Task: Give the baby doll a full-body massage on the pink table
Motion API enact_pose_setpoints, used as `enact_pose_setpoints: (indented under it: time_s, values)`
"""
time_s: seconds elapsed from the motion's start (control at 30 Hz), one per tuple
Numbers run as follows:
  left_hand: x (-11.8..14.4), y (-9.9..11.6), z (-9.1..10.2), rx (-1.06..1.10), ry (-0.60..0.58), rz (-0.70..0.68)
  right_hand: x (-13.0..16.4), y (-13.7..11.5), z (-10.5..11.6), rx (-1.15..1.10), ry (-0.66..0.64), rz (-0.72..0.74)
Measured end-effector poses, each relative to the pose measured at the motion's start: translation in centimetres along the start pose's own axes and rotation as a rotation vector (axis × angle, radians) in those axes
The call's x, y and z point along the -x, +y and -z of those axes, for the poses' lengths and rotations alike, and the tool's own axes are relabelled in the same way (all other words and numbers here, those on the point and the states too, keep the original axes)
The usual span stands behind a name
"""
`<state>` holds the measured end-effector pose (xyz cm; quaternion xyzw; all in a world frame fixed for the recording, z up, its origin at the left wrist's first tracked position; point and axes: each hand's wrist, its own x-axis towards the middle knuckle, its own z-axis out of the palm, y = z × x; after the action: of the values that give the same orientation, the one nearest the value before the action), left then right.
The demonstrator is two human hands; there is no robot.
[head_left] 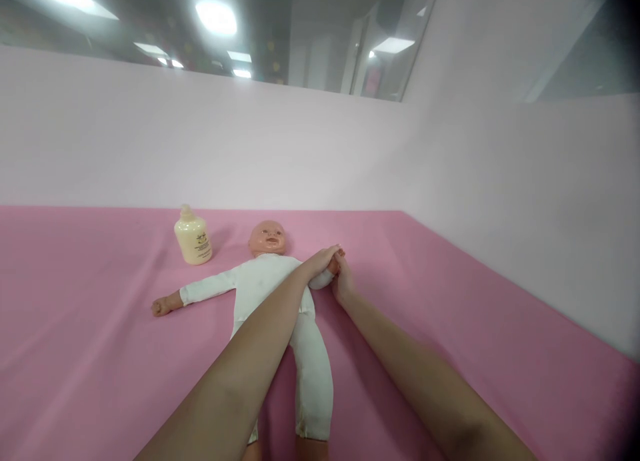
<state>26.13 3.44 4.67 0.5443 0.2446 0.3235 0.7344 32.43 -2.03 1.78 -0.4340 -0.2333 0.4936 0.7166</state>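
A baby doll (260, 281) in a white bodysuit lies face up on a pink surface (90, 354), head toward the wall. Its one arm stretches out to the left. My left hand (320, 261) reaches across the doll's chest and closes on the doll's other arm at the right. My right hand (343, 281) meets it from the right side and grips the same arm near its end. The doll's small hand is mostly hidden between my fingers.
A cream-coloured lotion bottle (193, 237) stands upright on the pink surface left of the doll's head. A pale pink wall (300, 147) runs behind and along the right side, forming a corner.
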Motion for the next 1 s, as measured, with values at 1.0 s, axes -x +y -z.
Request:
enact_pose_setpoints:
  time_s: [1.0]
  values:
    - [0.6, -0.35, 0.6, -0.269, -0.127, -0.076, -0.28, 0.21, -0.24, -0.048, 0.047, 0.047]
